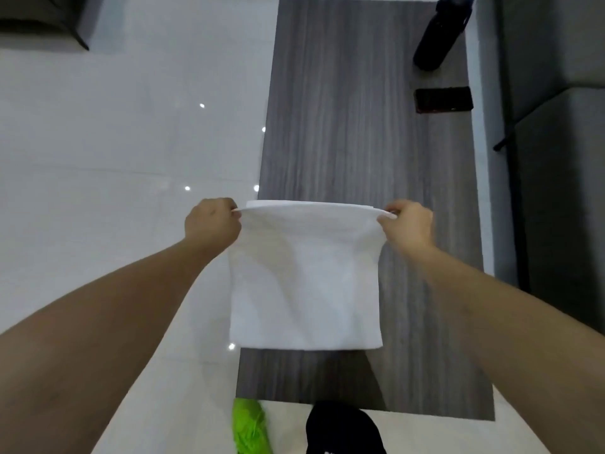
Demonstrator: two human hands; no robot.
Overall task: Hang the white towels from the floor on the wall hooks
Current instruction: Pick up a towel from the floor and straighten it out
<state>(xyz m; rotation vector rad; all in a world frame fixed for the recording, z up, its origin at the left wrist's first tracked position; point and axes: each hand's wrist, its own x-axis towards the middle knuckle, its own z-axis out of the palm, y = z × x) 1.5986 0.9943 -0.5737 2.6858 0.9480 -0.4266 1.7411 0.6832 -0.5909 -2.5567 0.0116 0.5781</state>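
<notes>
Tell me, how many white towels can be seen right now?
1. The white towel hangs over the grey wooden table, its top corners pinched by the left hand and the right hand. Others may lie out of view.

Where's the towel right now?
In the head view the towel hangs mid-frame over the grey table, stretched by its top corners between the left hand and right hand.
</notes>
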